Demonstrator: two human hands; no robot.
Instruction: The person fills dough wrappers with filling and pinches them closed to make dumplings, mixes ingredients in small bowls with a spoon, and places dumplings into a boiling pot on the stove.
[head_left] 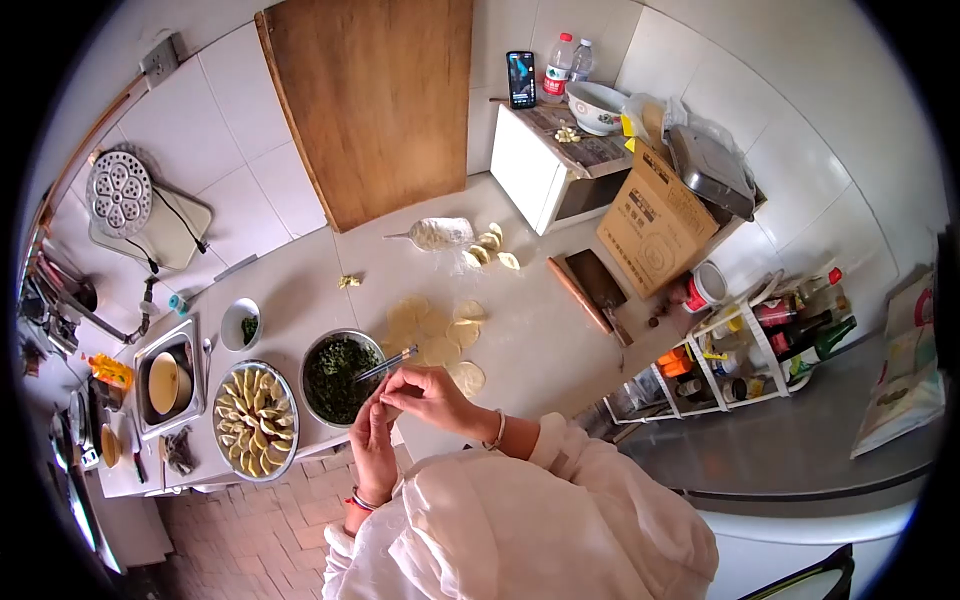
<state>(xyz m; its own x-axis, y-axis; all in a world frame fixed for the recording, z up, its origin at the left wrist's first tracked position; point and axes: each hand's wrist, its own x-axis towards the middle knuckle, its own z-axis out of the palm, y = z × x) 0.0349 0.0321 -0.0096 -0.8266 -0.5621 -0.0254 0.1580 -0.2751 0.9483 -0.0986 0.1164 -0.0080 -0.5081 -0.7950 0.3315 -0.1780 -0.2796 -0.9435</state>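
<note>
My left hand (pixel 373 450), with a red band at the wrist, and my right hand (pixel 432 398), with a bangle, meet at the fingertips. Both sets of fingers are pinched together, and whatever lies between them is too hidden to name. Just beyond them is a metal bowl (pixel 318 385) of chopped green filling, with a utensil (pixel 388 364) leaning in it. Left of it stands a round tray (pixel 221 440) full of folded dumplings (pixel 256 415). Thin round wrappers (pixel 440 350) lie on the counter past my right hand.
A white bowl (pixel 235 325) with greens stands near the sink (pixel 150 425). Farther back are a scoop (pixel 440 234) and dough pieces (pixel 485 250). A rolling pin (pixel 578 295), a cleaver (pixel 598 280), a cardboard box (pixel 655 225) and a bottle rack (pixel 715 375) are on the right.
</note>
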